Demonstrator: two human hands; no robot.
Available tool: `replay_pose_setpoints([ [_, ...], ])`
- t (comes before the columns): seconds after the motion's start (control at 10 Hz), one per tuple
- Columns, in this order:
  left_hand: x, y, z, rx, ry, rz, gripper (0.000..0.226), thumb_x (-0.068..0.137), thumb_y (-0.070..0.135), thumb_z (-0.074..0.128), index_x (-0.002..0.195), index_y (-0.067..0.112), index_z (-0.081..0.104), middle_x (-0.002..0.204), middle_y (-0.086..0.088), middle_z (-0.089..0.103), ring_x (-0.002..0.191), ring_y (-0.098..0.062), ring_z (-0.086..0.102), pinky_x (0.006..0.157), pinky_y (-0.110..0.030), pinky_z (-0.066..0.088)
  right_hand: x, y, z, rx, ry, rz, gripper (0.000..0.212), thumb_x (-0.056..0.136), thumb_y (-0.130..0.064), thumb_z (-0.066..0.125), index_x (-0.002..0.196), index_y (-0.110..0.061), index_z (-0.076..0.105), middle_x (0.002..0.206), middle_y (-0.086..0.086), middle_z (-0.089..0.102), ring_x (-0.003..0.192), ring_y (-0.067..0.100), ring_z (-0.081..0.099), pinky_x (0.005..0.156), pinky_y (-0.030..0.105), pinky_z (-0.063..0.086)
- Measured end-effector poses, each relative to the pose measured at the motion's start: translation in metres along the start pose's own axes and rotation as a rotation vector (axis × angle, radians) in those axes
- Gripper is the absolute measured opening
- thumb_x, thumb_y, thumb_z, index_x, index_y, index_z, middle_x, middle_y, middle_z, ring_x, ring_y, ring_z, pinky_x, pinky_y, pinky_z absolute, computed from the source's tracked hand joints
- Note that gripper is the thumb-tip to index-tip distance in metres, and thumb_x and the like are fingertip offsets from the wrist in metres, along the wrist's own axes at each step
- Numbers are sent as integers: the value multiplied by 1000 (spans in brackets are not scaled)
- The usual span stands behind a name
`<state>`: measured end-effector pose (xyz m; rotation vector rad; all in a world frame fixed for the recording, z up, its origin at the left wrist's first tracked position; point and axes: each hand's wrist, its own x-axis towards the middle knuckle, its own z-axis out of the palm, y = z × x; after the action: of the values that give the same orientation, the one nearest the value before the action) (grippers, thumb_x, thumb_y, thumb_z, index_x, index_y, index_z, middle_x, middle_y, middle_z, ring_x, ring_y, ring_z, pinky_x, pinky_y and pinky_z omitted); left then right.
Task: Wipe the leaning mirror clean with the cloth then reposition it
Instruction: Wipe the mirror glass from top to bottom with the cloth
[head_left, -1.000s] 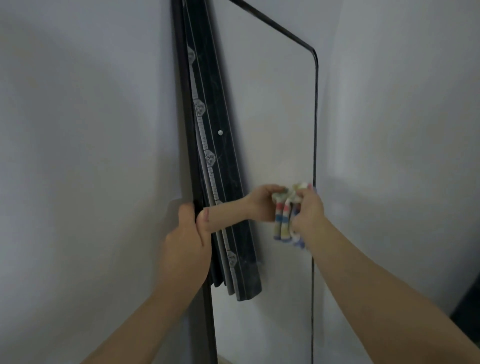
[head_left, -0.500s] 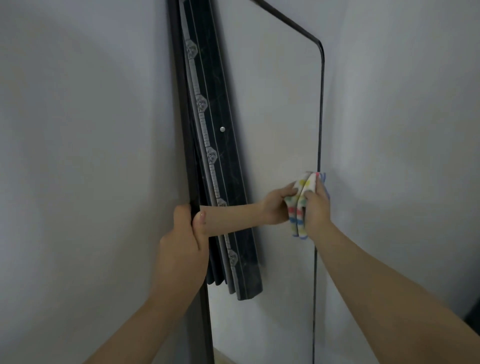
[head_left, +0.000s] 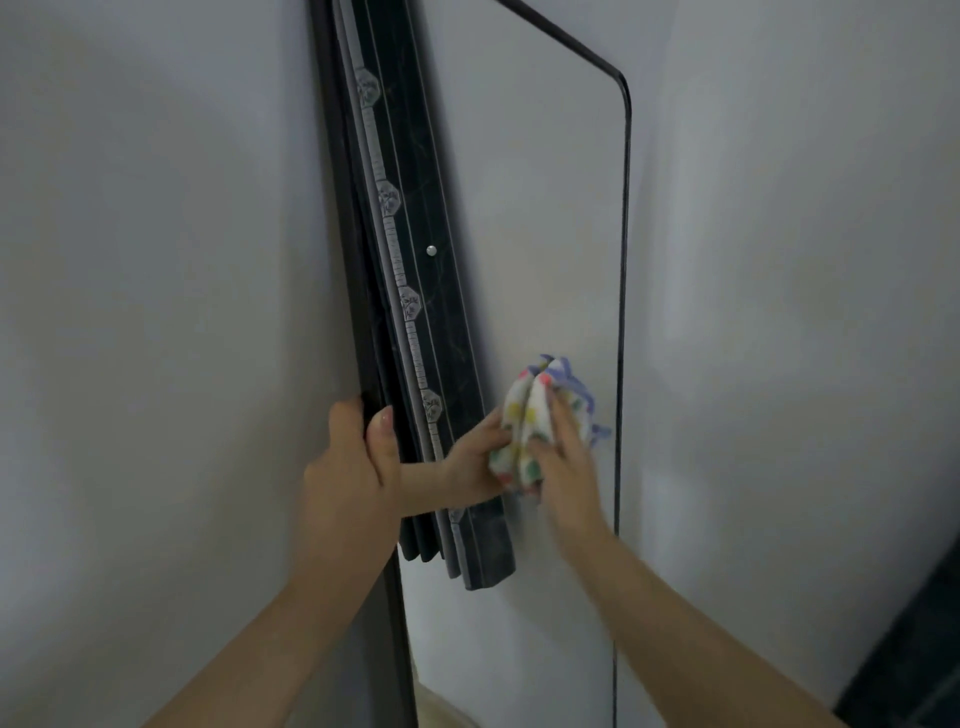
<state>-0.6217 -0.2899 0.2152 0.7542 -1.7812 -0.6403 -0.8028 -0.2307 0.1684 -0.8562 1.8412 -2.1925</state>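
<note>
the right hand, clutching the bunched cloth against the mirror glass, has slid left off the right frame edge toward the middle, while the left hand stays clamped round the left edge.

The leaning mirror runs out of the picture at top and bottom, so its upper left corner and its foot go unseen. Fingers of the left hand vanish behind the mirror's left edge. The right hand is smeared by motion over the cloth; whether its fingers curl round the fabric or press flat cannot be told. A dark shape at the near right corner is cropped beyond recognition.
</note>
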Motion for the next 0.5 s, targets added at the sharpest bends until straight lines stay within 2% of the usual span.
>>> replay_pose_setpoints([
  [0.1, 0, 0, 2, 24, 0, 8, 30, 95, 25, 31, 108, 3, 47, 59, 8, 43, 52, -3, 43, 44, -19, 29, 28, -12, -10, 56, 142, 117, 46, 95, -9, 43, 138, -26, 36, 134, 13, 51, 101, 27, 55, 88, 44, 46],
  [0.2, 1, 0, 0, 2, -5, 9, 25, 95, 25, 33, 104, 6, 47, 58, 5, 44, 52, -11, 46, 44, -25, 31, 6, -14, 19, 2, 23, -34, 47, 91, -28, 48, 136, -36, 37, 141, 5, 45, 123, 25, 49, 103, 48, 40],
  [0.3, 2, 0, -3, -24, -10, 7, 20, 95, 28, 34, 93, 10, 43, 57, 0, 45, 54, -26, 49, 47, -33, 35, -43, -21, 42, -302, -163, -404, 52, 88, -26, 43, 137, -41, 31, 143, -13, 31, 134, 2, 26, 114, 26, 23],
  [0.4, 2, 0, -5, -28, -34, 13, 17, 95, 28, 33, 95, 13, 41, 58, 0, 45, 54, -23, 50, 46, -32, 34, -20, -29, 23, -367, -80, -332, 48, 94, -16, 45, 135, -39, 34, 143, -9, 35, 135, 14, 34, 114, 40, 29],
  [0.5, -1, -1, -6, -36, -57, 11, 12, 96, 28, 33, 90, 17, 36, 57, 3, 44, 51, -13, 45, 43, -25, 28, -3, -28, 14, -267, 43, -198, 46, 90, -24, 47, 135, -34, 39, 141, 4, 45, 128, 28, 45, 105, 54, 37],
])
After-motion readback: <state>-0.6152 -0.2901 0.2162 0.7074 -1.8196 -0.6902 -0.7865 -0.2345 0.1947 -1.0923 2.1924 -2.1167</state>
